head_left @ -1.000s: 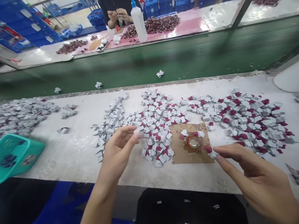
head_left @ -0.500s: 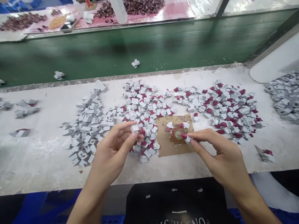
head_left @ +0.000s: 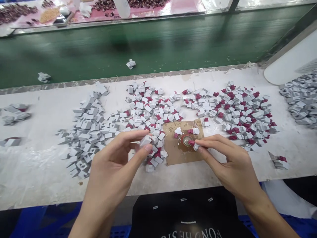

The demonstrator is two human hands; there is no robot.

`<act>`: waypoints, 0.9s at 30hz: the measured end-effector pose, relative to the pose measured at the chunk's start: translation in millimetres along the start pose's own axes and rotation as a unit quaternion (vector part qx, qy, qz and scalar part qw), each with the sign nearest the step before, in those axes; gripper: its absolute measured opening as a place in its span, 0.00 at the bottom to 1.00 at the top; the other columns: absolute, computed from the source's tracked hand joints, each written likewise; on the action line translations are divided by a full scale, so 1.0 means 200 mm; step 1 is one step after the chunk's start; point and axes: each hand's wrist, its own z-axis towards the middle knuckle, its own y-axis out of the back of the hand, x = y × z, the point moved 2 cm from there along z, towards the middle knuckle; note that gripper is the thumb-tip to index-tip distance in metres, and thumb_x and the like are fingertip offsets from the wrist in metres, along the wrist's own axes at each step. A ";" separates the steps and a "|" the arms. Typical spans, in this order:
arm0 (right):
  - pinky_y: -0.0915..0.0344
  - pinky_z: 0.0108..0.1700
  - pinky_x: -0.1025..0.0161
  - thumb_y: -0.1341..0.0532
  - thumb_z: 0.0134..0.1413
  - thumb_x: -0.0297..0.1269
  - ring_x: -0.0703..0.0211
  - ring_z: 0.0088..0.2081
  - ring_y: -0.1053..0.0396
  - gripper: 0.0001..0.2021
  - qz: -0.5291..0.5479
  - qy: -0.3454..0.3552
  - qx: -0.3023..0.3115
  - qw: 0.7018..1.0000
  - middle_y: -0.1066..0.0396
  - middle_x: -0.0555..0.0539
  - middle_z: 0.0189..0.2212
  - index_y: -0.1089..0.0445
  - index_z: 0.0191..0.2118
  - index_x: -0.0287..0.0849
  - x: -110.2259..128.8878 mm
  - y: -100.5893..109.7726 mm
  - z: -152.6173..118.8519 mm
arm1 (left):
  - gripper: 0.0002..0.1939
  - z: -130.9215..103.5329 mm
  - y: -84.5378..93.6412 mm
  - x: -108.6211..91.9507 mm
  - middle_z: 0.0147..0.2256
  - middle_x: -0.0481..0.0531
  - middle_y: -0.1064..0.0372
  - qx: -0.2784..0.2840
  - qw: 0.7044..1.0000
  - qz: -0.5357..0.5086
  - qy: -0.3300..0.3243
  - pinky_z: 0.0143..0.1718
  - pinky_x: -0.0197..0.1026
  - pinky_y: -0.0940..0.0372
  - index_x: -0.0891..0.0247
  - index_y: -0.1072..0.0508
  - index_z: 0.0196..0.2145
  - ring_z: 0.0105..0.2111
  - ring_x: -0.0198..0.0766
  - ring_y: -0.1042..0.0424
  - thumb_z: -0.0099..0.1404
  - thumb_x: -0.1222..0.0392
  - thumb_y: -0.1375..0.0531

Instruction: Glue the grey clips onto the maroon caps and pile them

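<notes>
My left hand (head_left: pixel 121 158) pinches a small light-grey plastic piece (head_left: pixel 145 141) between thumb and fingertips, above the edge of a heap of grey and maroon pieces (head_left: pixel 148 105). The thumb and index finger of my right hand (head_left: pixel 225 158) are closed on a grey-and-maroon plastic piece (head_left: pixel 195 145). Its maroon end is over or at a small round dish (head_left: pixel 186 140) with a shiny clear substance in it; contact is unclear. The dish sits on a brown cardboard square (head_left: pixel 173 155), where two more grey-and-maroon pieces (head_left: pixel 193 131) lie near it.
Grey pieces (head_left: pixel 86 132) are heaped on the left, and grey-and-maroon ones (head_left: pixel 242 112) on the right. A green conveyor belt (head_left: pixel 158 46) carrying a few pieces runs behind the white table (head_left: pixel 44 185). A white cylinder (head_left: pixel 289 62) lies at the right near more grey parts.
The grey piece in my left hand has turned and come slightly lower. My right hand keeps its piece at the dish, almost unmoved. Pieces on the green belt have shifted left.
</notes>
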 end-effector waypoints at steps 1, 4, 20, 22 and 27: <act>0.18 0.45 0.56 0.31 0.77 0.28 0.53 0.44 0.15 0.11 0.007 -0.005 -0.006 1.000 0.13 0.48 0.44 0.13 0.52 0.51 0.00 0.00 0.00 | 0.14 -0.01 0.00 -0.02 0.40 0.48 0.18 -0.005 1.000 0.010 -0.013 0.35 0.35 0.22 0.44 0.09 0.53 0.37 0.39 0.20 0.71 0.47 0.20; 0.18 0.45 0.55 0.29 0.76 0.31 0.52 0.45 0.16 0.10 0.046 -0.049 -0.038 0.997 0.14 0.48 0.43 0.11 0.52 0.54 -0.01 0.02 -0.01 | 0.12 0.00 -0.06 -0.06 0.36 0.48 0.19 0.039 0.999 -0.026 -0.014 0.31 0.37 0.23 0.46 0.09 0.52 0.34 0.39 0.21 0.72 0.47 0.21; 0.11 0.54 0.52 0.24 0.73 0.40 0.49 0.53 0.12 0.08 0.312 -0.144 -0.047 0.938 0.10 0.47 0.49 0.09 0.53 0.59 -0.07 0.00 0.04 | 0.09 0.07 -0.47 -0.10 0.44 0.54 0.12 0.258 0.924 -0.275 0.064 0.53 0.45 0.14 0.56 0.11 0.49 0.44 0.44 0.12 0.75 0.54 0.22; 0.12 0.53 0.55 0.25 0.74 0.38 0.52 0.50 0.12 0.09 0.316 -0.136 -0.041 0.938 0.10 0.48 0.48 0.09 0.53 0.59 -0.07 0.01 0.04 | 0.08 0.07 -0.47 -0.10 0.44 0.53 0.12 0.262 0.925 -0.268 0.062 0.52 0.43 0.15 0.55 0.11 0.50 0.44 0.43 0.12 0.75 0.54 0.23; 0.16 0.44 0.60 0.26 0.73 0.33 0.56 0.42 0.17 0.11 0.219 -0.115 -0.013 0.969 0.15 0.48 0.40 0.08 0.52 0.56 -0.02 0.05 0.05 | 0.06 0.07 -0.46 -0.13 0.47 0.55 0.11 0.279 0.941 -0.187 0.041 0.50 0.46 0.13 0.54 0.10 0.48 0.49 0.49 0.11 0.75 0.55 0.24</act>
